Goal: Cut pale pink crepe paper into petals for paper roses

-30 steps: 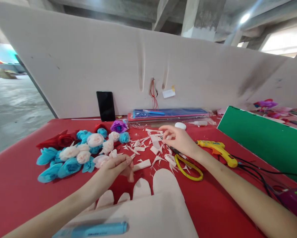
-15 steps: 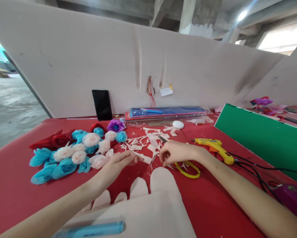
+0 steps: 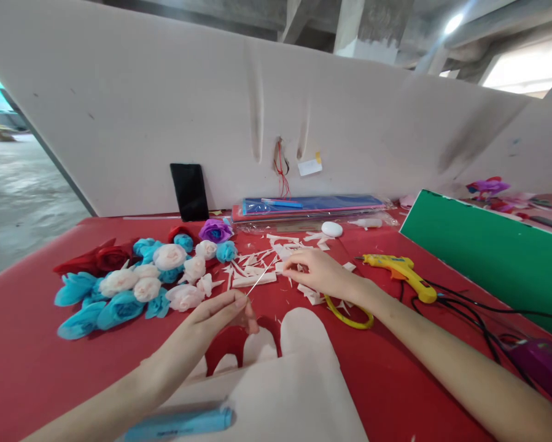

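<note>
My left hand (image 3: 225,312) is closed in a pinch on a thin white stick (image 3: 260,280), which slants up and away to the right. Just beyond the stick's far end, my right hand (image 3: 316,271) has its fingers bent together over pale paper scraps (image 3: 255,280); what they hold, if anything, is hidden. Under the right wrist shows the yellow handle of scissors (image 3: 349,316), their blades covered. Nearest me lies a pale pink sheet (image 3: 298,393) with rounded petal-shaped pieces (image 3: 306,331) along its far side. A blue marker (image 3: 183,423) rests on it.
Blue, pink, red and purple fabric flowers (image 3: 147,288) lie at left. On the right are a yellow glue gun (image 3: 400,271) with black cables and a green board (image 3: 487,258). A phone (image 3: 189,191) leans on the white partition (image 3: 165,104), near packaged sheets (image 3: 312,205).
The thin white stick now shows in my left hand, which has moved slightly down and left. My right hand has shifted a little up and left, and a pale strip among the scraps has moved.
</note>
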Action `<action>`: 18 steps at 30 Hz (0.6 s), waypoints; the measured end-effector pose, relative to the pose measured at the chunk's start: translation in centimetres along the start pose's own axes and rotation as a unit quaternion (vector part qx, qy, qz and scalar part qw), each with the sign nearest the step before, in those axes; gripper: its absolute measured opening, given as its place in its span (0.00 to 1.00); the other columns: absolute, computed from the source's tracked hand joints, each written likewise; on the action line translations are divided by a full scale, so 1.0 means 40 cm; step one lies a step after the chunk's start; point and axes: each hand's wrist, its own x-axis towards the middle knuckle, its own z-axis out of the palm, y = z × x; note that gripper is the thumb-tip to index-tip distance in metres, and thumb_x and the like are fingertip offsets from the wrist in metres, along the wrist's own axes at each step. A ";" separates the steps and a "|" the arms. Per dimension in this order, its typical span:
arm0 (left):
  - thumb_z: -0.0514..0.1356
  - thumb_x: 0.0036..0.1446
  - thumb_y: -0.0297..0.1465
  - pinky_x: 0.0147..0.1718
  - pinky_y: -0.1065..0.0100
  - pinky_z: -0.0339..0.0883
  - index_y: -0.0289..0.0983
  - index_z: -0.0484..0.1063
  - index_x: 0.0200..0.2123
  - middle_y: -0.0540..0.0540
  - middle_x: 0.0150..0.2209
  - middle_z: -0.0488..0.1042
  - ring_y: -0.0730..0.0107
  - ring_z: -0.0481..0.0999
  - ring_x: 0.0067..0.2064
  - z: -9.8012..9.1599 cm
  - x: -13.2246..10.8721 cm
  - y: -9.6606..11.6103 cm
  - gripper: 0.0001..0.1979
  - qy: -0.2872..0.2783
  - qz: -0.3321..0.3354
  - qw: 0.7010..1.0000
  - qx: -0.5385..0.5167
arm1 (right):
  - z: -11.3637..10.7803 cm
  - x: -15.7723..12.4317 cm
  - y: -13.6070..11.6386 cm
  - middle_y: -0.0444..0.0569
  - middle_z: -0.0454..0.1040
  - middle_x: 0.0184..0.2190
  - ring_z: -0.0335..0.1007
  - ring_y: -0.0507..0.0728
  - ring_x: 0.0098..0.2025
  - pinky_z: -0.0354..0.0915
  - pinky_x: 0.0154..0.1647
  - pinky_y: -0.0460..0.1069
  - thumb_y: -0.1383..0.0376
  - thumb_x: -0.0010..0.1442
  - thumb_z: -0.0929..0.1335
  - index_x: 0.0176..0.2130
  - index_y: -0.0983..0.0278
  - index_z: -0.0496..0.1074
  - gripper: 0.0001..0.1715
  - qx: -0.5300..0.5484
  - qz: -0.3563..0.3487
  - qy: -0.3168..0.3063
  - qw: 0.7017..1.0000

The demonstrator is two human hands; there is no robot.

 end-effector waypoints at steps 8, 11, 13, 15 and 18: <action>0.55 0.62 0.41 0.40 0.68 0.66 0.38 0.71 0.29 0.49 0.28 0.74 0.65 0.74 0.36 0.002 -0.018 0.002 0.14 -0.017 0.015 0.998 -0.057 | 0.032 -0.021 -0.099 0.42 0.72 0.30 0.61 0.46 0.22 0.58 0.22 0.43 0.63 0.54 0.70 0.41 0.64 0.73 0.13 0.359 0.021 -0.026 0.933; 0.54 0.62 0.42 0.44 0.66 0.65 0.38 0.72 0.28 0.47 0.31 0.77 0.63 0.75 0.39 0.004 -0.022 0.008 0.17 -0.019 0.012 1.000 -0.006 | 0.049 -0.027 -0.127 0.43 0.72 0.26 0.60 0.46 0.21 0.57 0.23 0.44 0.61 0.56 0.68 0.34 0.64 0.76 0.10 0.420 0.029 0.000 0.907; 0.54 0.61 0.43 0.45 0.67 0.65 0.39 0.73 0.26 0.48 0.32 0.77 0.63 0.75 0.39 0.006 -0.021 0.015 0.18 -0.017 0.016 0.999 0.029 | 0.057 -0.029 -0.135 0.43 0.72 0.24 0.58 0.46 0.21 0.56 0.23 0.44 0.61 0.56 0.68 0.29 0.64 0.76 0.10 0.450 0.035 0.046 0.891; 0.54 0.60 0.42 0.45 0.68 0.65 0.40 0.75 0.26 0.48 0.32 0.78 0.63 0.75 0.39 0.007 -0.019 0.024 0.17 -0.014 0.023 0.999 0.046 | 0.056 -0.028 -0.134 0.43 0.71 0.25 0.58 0.46 0.22 0.55 0.23 0.44 0.60 0.56 0.68 0.28 0.64 0.76 0.11 0.476 0.040 0.107 0.872; 0.56 0.57 0.42 0.42 0.69 0.67 0.40 0.76 0.25 0.49 0.28 0.78 0.63 0.75 0.37 0.003 -0.013 0.034 0.16 0.000 0.034 0.998 0.059 | 0.043 -0.025 -0.123 0.42 0.68 0.26 0.60 0.48 0.25 0.57 0.25 0.44 0.58 0.56 0.68 0.26 0.63 0.73 0.12 0.505 0.037 0.197 0.839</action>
